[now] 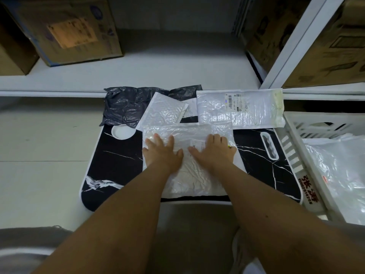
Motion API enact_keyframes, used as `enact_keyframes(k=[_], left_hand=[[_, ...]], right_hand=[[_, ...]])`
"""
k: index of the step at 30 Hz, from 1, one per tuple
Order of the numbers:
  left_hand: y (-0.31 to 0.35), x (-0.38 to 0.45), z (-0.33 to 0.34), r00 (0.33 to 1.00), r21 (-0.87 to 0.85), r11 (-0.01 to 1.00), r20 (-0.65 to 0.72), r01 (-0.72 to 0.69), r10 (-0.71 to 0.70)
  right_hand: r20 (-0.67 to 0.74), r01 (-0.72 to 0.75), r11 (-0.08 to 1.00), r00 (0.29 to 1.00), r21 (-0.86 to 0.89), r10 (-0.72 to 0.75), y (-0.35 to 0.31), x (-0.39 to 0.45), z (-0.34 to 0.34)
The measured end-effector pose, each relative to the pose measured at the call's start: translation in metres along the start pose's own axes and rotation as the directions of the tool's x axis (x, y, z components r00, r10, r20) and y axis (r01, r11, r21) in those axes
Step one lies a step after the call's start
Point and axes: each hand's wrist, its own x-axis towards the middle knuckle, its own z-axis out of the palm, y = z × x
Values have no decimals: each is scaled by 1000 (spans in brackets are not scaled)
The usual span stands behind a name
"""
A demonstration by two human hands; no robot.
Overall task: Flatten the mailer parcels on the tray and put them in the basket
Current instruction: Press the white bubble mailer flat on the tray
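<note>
A dark crumpled bag (126,105) lies at the far left of the black marble tray (116,165). The left hand (163,153) and the right hand (214,153) press flat, fingers straight, on a clear mailer parcel (193,175) in the tray middle. Two white bubble mailers (239,109) lie behind it. The white basket (296,155) at right holds parcels.

Dim, bluish light; wide-angle bending at edges.

Basket (308,186) rim: red characters "张涛", digit string beneath, partly legible. Far bubble mailer (240,108): barcode label, print too small to read.
</note>
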Motion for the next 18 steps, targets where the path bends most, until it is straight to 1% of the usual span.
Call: enact_keyframes(k=[3,6,7,8,9,10,12,13,14,15,18], left_hand=[[-2,2,-5,999,-7,1000,-34,-17,17],[0,-7,-5,987,-11,999,-154,-37,35],[1,-12,-3,980,-9,999,-195,-43,41],[3,-23,1,973,-12,998,-226,-59,54],[6,-32,3,965,-8,996,-250,-86,81],[9,-43,6,962,12,993,-249,-114,113],[12,-62,13,963,74,986,-215,-147,160],[12,-70,19,967,107,984,-195,-144,162],[11,-74,25,971,124,984,-182,-131,153],[10,-77,31,975,123,985,-172,-123,143],[8,-86,38,980,94,985,-126,-143,154]], right_hand=[[34,-4,999,999,40,3,-1,1,-5],[110,-56,991,993,122,43,-12,-8,1],[84,-50,988,996,149,38,-17,-13,3],[20,-30,980,999,195,26,-20,-26,3],[-66,27,960,998,278,-9,-26,-37,2],[-122,94,902,991,422,-47,-32,-52,-2],[-89,150,687,988,711,-124,-44,-88,-14],[-72,156,599,984,785,-162,-46,-105,-16],[-63,163,583,980,796,-188,-48,-114,-14],[-65,184,612,975,769,-211,-48,-119,-10],[-101,272,744,958,611,-268,-39,-121,12]])
